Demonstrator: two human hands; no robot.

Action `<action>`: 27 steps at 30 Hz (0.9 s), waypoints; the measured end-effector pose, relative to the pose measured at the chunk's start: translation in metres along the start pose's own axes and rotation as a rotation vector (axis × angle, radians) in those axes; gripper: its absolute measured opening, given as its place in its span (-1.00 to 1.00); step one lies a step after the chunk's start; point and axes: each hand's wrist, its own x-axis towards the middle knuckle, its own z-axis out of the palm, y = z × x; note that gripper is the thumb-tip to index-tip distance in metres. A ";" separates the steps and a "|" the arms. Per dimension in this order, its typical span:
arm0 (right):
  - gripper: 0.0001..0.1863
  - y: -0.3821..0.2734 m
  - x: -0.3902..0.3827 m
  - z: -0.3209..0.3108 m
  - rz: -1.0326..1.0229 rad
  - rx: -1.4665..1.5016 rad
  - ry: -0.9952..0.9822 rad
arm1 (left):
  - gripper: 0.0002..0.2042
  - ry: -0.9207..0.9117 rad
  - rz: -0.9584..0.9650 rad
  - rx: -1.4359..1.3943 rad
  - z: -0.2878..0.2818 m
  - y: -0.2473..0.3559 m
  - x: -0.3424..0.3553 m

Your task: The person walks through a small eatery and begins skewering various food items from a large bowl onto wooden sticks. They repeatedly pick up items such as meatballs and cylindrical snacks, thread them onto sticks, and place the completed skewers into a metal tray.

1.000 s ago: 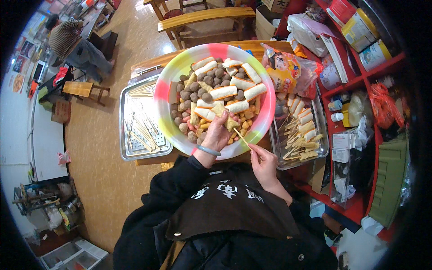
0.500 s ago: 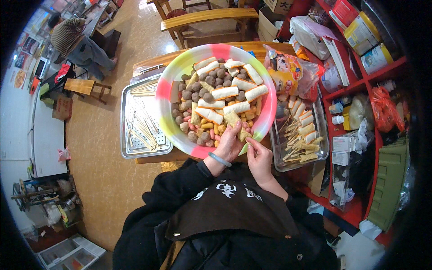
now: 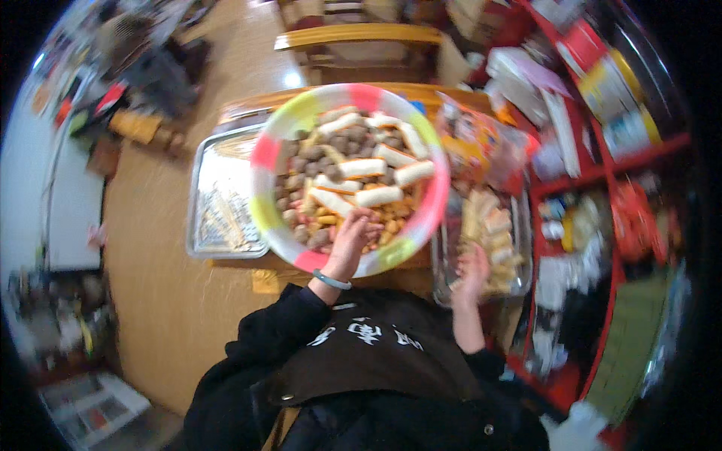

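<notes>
A round basin [image 3: 349, 94] in pink, yellow-green and white holds brown balls, white rolls with orange edges, and small yellow and pink pieces. Over its near part is my left hand [image 3: 352, 239], a pale bangle on the wrist; its fingers look loosely apart among the food, with nothing plainly held. My right hand [image 3: 472, 274] is over the metal tray [image 3: 524, 263] on the right, where skewered food lies. A long yellowish piece [image 3: 470, 218] shows just beyond its fingers. Motion blur hides whether that hand grips anything.
On the left, a perforated metal tray [image 3: 194, 218] holds loose wooden sticks [image 3: 223, 216]. A printed plastic bag [image 3: 481, 143] lies beyond the right tray. Red shelves [image 3: 613, 150] with tubs and bags line the right side. A wooden bench [image 3: 357, 36] stands beyond the table; a person [image 3: 154, 71] is at the far left.
My right hand has moved right, from the basin's near rim to the skewer tray. My left hand has parted from it and stays over the food. The tofu-skin-like piece between them is gone from there.
</notes>
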 end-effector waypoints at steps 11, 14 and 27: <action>-0.61 0.049 0.144 -0.069 0.187 0.128 -0.006 | -0.91 0.665 0.520 0.694 -0.120 0.035 -0.058; -0.67 0.035 0.106 -0.038 0.108 0.046 0.013 | -0.92 0.943 0.658 1.072 -0.172 0.062 -0.065; -0.69 -0.008 -0.118 0.183 -0.224 -0.275 -0.593 | -0.83 0.783 0.159 1.479 -0.282 0.115 -0.031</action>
